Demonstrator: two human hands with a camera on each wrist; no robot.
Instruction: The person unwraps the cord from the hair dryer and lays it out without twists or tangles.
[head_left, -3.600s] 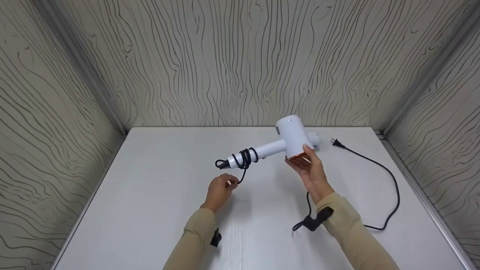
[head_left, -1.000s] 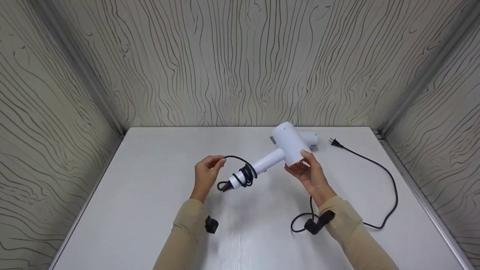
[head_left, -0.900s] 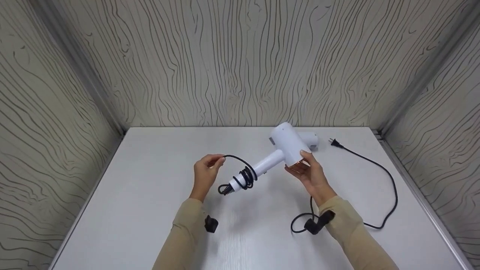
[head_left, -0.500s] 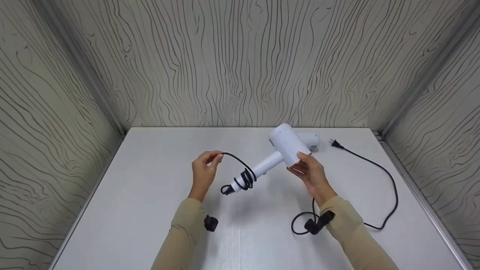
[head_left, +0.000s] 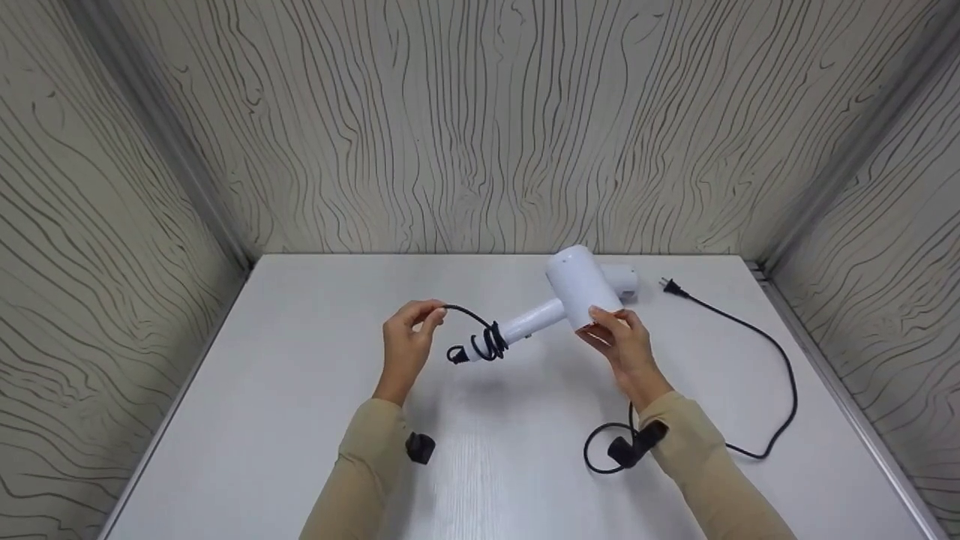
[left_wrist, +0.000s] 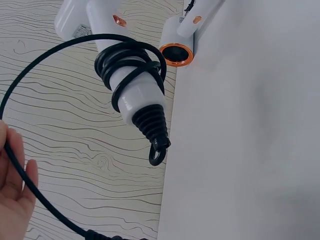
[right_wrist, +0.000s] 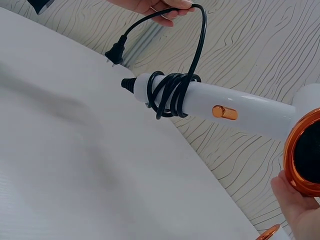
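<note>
My right hand (head_left: 628, 349) grips a white hair dryer (head_left: 581, 289) by the copper-rimmed end of its barrel, holding it over the table. Its handle (right_wrist: 240, 107) points left, with an orange switch on it. Black cord (head_left: 491, 341) is wrapped in several turns near the handle's end. Between thumb and fingertips, my left hand (head_left: 409, 341) pinches the cord's free stretch, left of the handle. A two-pin plug (right_wrist: 115, 50) hangs from that stretch, just past the left hand; in the head view it is hidden by the hand.
A second white hair dryer (left_wrist: 177, 45) lies on the white table (head_left: 300, 420), mostly hidden behind the held one in the head view. Another black cord (head_left: 780, 349) with a plug (head_left: 673, 287) curves along the right side. Patterned walls (head_left: 480, 127) enclose the table's back and sides.
Since the earliest frame, my left hand has risen up and left, drawing out the cord. The dryer's handle dipped, then lifted slightly in the last half second. My right hand keeps its grip.
</note>
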